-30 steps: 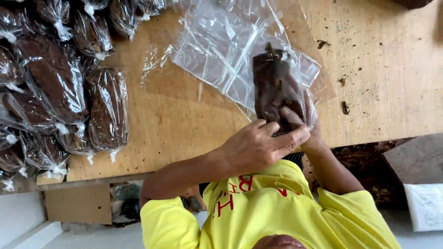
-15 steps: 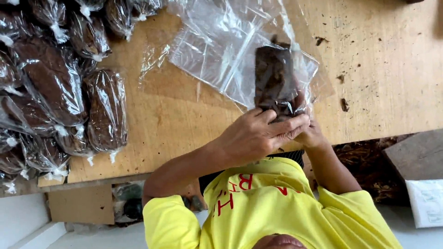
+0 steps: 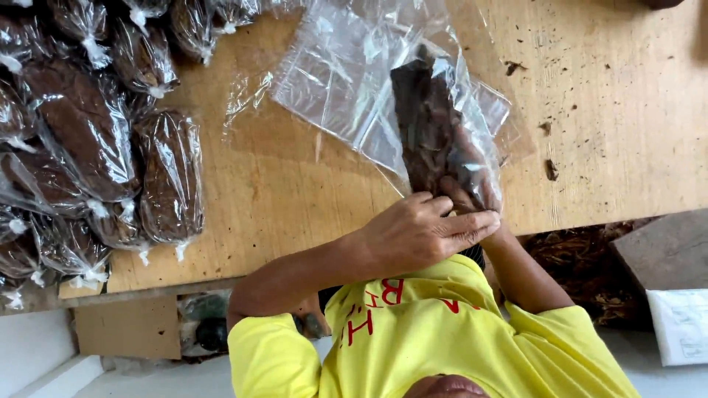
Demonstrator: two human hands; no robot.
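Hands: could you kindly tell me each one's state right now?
Left hand: shut on the filled bag.
Right hand: shut on the filled bag, mostly hidden.

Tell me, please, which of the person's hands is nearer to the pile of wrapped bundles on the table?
Left. The left hand grips the bag's lower end on the side facing the pile; the right hand sits behind it, farther off.

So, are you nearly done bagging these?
Done: a pile of tied clear bags of dark brown bundles sits on the wooden table. In hand: the left hand and right hand hold a brown bundle inside a clear plastic bag, not yet tied. Left: flat empty clear bags lie under it.
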